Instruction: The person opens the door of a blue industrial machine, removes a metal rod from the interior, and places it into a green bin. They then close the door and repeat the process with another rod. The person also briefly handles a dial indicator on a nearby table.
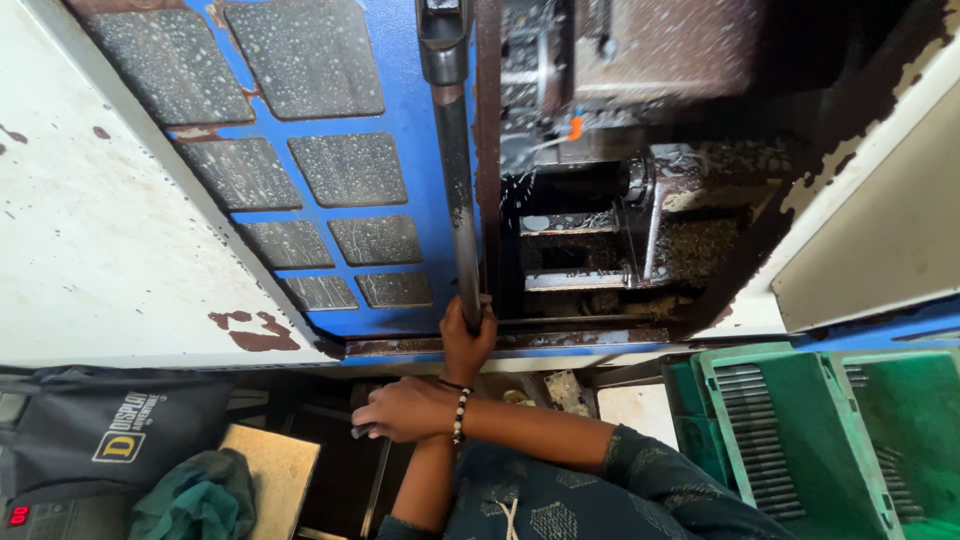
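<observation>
My left hand point(467, 338) is closed around the lower end of a long dark metal handle bar point(455, 170) that runs up the edge of the blue sliding machine door point(405, 110). The door has several grey window panels. My right forearm crosses over the left. On its wrist is a beaded bracelet point(459, 416). My right hand point(402, 409) is below the door sill with its fingers curled around a small dark object point(357, 432), which is mostly hidden. Right of the handle, the machine's interior point(600, 200) is exposed, wet and strewn with chips.
Green plastic crates point(800, 440) with rows of metal rods stand at the lower right. At the lower left are a dark bag point(110, 430), a teal cloth point(195, 500) and a tan board point(275, 470). A white machine panel point(90, 230) with rust spots fills the left.
</observation>
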